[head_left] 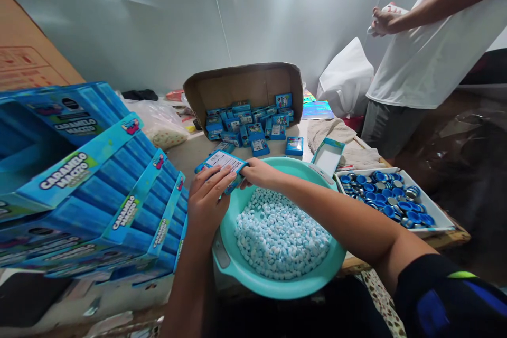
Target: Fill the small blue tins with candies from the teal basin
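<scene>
My left hand [209, 193] is wrapped over a small blue candy box [222, 160], its printed label side facing up. At the box's right end are the closed fingers of my right hand [259, 173]; its fingertips are partly hidden. Both hands are above the left rim of a turquoise basin [273, 290]. Small pale blue and white candies [283, 237] fill much of the basin. Just beyond the hands, many similar small blue boxes [254, 129] lie in and in front of a tipped cardboard carton [241, 84].
Stacked blue display boxes [91, 179] rise at the left. To the right, a white tray [439, 222] holds blue and silver round caps [382, 195], near an open small carton [328, 157] and a cloth [336, 134]. Another person [431, 58] stands at the right.
</scene>
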### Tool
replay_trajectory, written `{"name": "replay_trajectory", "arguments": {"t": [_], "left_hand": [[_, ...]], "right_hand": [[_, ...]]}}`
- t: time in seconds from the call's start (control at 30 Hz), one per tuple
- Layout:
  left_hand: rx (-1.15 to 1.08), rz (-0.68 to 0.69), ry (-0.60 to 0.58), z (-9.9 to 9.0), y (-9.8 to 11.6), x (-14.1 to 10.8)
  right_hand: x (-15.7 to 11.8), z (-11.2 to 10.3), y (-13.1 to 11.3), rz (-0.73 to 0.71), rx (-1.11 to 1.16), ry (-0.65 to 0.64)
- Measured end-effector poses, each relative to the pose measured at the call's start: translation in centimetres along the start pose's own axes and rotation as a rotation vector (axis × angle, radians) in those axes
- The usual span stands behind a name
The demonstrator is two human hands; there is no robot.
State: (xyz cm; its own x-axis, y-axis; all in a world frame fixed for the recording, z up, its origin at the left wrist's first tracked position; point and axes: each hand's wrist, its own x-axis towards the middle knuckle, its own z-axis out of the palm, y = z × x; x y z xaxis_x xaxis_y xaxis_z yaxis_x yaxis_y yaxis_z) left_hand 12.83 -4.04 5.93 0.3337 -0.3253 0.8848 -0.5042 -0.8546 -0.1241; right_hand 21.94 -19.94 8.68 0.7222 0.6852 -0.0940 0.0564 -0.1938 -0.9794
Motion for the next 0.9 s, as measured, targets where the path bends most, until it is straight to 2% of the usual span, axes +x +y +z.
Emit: {"name": "replay_trajectory", "arguments": {"t": [0.23,0.33,0.43,0.57,0.67,0.8,0.9], "left_hand": [[0.005,-0.116,-0.027,0.0,-0.4,-0.2],[0.023,-0.190,-0.015,-0.1,-0.5,-0.3],[0.040,-0.205,-0.018,-0.2,-0.5,-0.3],[0.026,-0.202,-0.052,-0.2,-0.8,-0.3],[0.018,-0.151,-0.071,-0.2,-1.0,-0.3],[0.036,-0.067,0.043,-0.1,-1.0,0.0],[0.028,-0.040,0.053,-0.2,-0.8,0.3]], "right_hand": [[-0.3,-0.6,-1.0,0.078,0.043,-0.106],[-0.2,-0.7,-1.1,0.077,0.077,-0.116],[0.0,-0.7,-1.0,0.065,0.083,-0.117],[-0.1,-0.8,-1.1,0.070,0.073,-0.093],[-0.1,-1.1,-1.2,0.070,0.061,-0.066],[0.0,-1.4,-1.2,0.037,0.125,-0.107],[0.1,-1.5,-1.3,0.040,0.161,-0.135]]}}
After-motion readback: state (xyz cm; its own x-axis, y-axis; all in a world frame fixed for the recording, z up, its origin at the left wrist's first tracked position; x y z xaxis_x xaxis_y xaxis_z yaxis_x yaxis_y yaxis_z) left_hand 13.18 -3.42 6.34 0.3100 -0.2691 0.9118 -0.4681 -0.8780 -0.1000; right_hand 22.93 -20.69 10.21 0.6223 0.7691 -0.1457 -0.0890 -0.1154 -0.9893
